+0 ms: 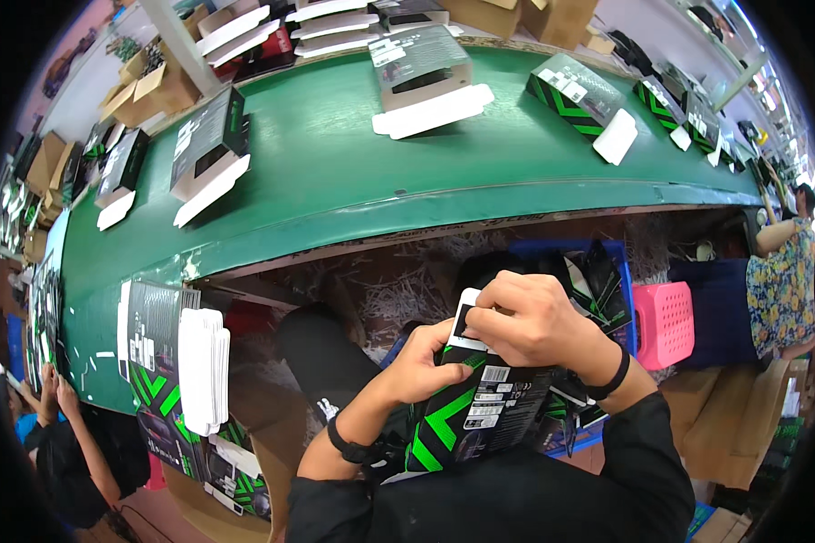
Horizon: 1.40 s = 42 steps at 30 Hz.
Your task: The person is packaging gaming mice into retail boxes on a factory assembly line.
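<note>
A black cardboard box (489, 412) with green zigzag stripes and white label patches rests tilted on my lap. Its upper end has a white flap (465, 319) with a dark middle. Along the box's left edge, my left hand (430, 362) grips it near that end, the thumb lying across the printed face. My right hand (534, 321) has its fingers curled and pressed together at the flap, and they hide part of it. Whether the flap is tucked in or loose I cannot tell.
Beyond my lap runs a green table (317, 163) carrying several open boxes, such as a middle one (423, 72). Stacked boxes (158, 362) stand at left. A blue crate (629, 299) and pink stool (663, 326) are at right. Co-workers sit on both sides.
</note>
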Each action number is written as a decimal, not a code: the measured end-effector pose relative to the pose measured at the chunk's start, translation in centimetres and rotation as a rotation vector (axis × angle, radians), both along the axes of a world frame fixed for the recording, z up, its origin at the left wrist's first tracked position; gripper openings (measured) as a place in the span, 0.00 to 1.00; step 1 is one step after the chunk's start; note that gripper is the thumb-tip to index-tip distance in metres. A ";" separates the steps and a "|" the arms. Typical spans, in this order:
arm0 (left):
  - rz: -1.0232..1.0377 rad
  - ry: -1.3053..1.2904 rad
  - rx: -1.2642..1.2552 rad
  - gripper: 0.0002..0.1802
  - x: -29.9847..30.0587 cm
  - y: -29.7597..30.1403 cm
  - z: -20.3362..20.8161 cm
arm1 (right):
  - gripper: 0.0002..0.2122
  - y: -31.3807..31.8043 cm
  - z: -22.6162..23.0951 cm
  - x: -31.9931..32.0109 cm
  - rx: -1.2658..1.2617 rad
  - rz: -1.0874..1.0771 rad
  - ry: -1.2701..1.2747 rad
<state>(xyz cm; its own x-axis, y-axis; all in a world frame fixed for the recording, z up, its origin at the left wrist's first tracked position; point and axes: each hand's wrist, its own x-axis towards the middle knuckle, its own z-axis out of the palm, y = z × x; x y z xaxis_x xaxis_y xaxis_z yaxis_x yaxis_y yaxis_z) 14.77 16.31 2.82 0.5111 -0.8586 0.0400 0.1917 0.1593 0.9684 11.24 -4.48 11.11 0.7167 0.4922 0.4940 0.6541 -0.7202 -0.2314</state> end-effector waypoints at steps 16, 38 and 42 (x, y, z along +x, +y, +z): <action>0.151 -0.035 -0.070 0.23 -0.2 2.1 -0.2 | 0.11 1.7 0.2 2.4 -0.003 0.160 0.010; 0.670 0.507 -0.301 0.22 0.1 5.6 -3.7 | 0.11 -1.0 -0.1 0.5 0.464 -0.010 0.061; 0.579 0.864 -0.744 0.11 1.0 7.2 -4.5 | 0.10 -0.8 -4.4 -2.3 0.950 -0.319 0.239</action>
